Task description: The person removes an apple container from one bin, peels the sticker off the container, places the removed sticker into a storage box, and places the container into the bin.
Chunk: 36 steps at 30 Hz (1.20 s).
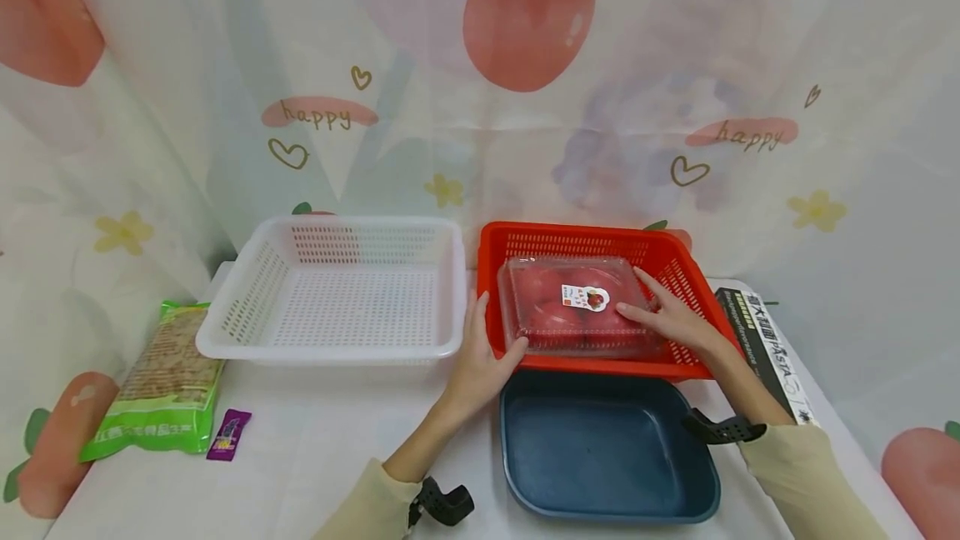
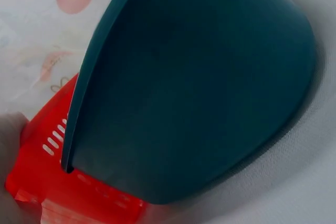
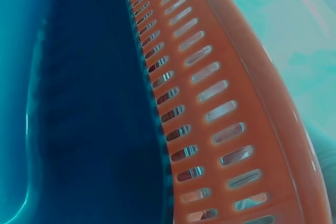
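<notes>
A clear plastic box of red fruit (image 1: pixel 558 319) with a white label lies inside the red slotted basket (image 1: pixel 600 367). My right hand (image 1: pixel 675 319) rests over the box's right end, thumb on the lid and fingers extended toward its back corner. At the front left corner of the basket, my left hand (image 1: pixel 480 365) grips the rim, with its thumb over the front near the box and its fingers along the outer left side. Part of that hand shows beside the red wall in the left wrist view. The right wrist view shows mostly the basket's slotted wall (image 3: pixel 210 98).
A dark blue basin (image 1: pixel 607 448) stands directly in front of the red basket. To the left is a white slotted basket (image 1: pixel 337 352), with a green-and-clear food bag (image 1: pixel 161 382) and a small purple packet (image 1: pixel 228 434) beyond. A black-and-white pasta box (image 1: pixel 768 348) lies at the right.
</notes>
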Tool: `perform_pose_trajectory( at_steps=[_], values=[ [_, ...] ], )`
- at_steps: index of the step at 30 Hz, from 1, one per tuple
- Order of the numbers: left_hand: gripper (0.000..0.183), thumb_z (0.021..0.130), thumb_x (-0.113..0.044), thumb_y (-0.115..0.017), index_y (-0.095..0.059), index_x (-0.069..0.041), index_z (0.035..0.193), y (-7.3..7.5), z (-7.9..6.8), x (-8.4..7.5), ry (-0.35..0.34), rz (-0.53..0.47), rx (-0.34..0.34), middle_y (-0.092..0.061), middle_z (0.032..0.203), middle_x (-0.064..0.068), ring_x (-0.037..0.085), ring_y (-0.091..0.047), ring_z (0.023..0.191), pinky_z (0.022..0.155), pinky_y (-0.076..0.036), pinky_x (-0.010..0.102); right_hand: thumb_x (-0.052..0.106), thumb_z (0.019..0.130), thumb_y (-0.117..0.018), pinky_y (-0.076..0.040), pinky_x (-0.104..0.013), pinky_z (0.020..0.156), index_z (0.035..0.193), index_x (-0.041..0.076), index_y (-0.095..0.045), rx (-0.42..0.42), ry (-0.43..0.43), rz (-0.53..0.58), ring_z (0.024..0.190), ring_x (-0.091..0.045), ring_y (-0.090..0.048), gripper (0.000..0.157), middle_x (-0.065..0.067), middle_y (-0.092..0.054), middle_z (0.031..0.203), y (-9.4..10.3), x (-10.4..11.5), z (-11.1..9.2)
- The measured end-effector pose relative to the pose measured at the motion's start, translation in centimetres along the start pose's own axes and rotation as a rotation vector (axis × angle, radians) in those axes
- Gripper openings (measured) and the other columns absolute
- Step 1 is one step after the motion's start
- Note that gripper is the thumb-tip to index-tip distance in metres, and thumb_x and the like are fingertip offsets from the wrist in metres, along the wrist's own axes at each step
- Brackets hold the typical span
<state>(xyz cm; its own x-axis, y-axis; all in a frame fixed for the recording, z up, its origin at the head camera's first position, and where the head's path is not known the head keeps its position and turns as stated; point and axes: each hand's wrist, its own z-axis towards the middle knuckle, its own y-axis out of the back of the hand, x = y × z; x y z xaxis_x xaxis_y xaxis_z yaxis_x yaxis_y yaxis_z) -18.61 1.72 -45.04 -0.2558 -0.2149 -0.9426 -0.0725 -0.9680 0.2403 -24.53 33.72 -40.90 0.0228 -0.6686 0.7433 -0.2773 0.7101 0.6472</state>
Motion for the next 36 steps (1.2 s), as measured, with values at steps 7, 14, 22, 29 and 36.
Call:
perform_pose_trajectory(
  at_steps=[7, 14, 22, 29, 36],
  values=[
    [0.102, 0.082, -0.024, -0.075, -0.005, -0.018, 0.156, -0.07, -0.21, -0.09, -0.011, -0.012, 0.009, -0.011, 0.162, -0.002, 0.022, -0.03, 0.141, 0.096, -0.052, 0.042, 0.044, 0.09, -0.062, -0.057, -0.044, 0.084, 0.157, 0.025, -0.001, 0.013, -0.006, 0.031, 0.113, -0.035, -0.053, 0.093, -0.024, -0.042, 0.14, -0.02, -0.1, -0.08],
    [0.102, 0.082, -0.025, -0.074, -0.005, -0.017, 0.156, -0.05, -0.37, -0.01, 0.013, -0.009, 0.011, -0.011, 0.162, -0.002, 0.023, -0.032, 0.141, 0.098, -0.051, 0.042, 0.045, 0.09, -0.062, -0.058, -0.043, 0.082, 0.157, 0.024, 0.0, 0.003, -0.013, 0.009, 0.11, -0.033, -0.054, 0.094, -0.024, -0.044, 0.137, -0.21, -0.2, -0.27],
    [0.1, 0.083, -0.027, -0.073, -0.005, -0.019, 0.156, -0.09, -0.27, 0.21, 0.012, -0.033, 0.014, -0.01, 0.162, -0.003, 0.023, -0.031, 0.141, 0.098, -0.051, 0.042, 0.045, 0.091, -0.06, -0.058, -0.044, 0.083, 0.156, 0.031, 0.004, 0.037, -0.029, 0.07, 0.114, -0.035, -0.052, 0.093, -0.025, -0.039, 0.142, 0.06, -0.11, -0.11],
    [0.102, 0.08, -0.024, -0.075, -0.007, -0.024, 0.156, -0.16, -0.38, 0.59, 0.03, -0.061, 0.018, -0.019, 0.158, -0.006, 0.017, -0.037, 0.136, 0.094, -0.053, 0.035, 0.044, 0.094, -0.056, -0.055, -0.047, 0.088, 0.156, 0.029, 0.009, 0.078, -0.044, 0.137, 0.126, -0.042, -0.042, 0.091, -0.026, -0.026, 0.151, 0.18, -0.16, -0.32],
    [0.101, 0.081, -0.024, -0.075, -0.007, -0.024, 0.156, -0.14, -0.3, 0.6, 0.017, -0.08, 0.017, -0.019, 0.159, -0.004, 0.021, -0.037, 0.138, 0.094, -0.053, 0.036, 0.041, 0.097, -0.052, -0.055, -0.047, 0.089, 0.155, 0.032, 0.009, 0.091, -0.047, 0.214, 0.128, -0.041, -0.038, 0.085, -0.024, -0.022, 0.153, 0.51, 0.14, -0.26]
  ],
)
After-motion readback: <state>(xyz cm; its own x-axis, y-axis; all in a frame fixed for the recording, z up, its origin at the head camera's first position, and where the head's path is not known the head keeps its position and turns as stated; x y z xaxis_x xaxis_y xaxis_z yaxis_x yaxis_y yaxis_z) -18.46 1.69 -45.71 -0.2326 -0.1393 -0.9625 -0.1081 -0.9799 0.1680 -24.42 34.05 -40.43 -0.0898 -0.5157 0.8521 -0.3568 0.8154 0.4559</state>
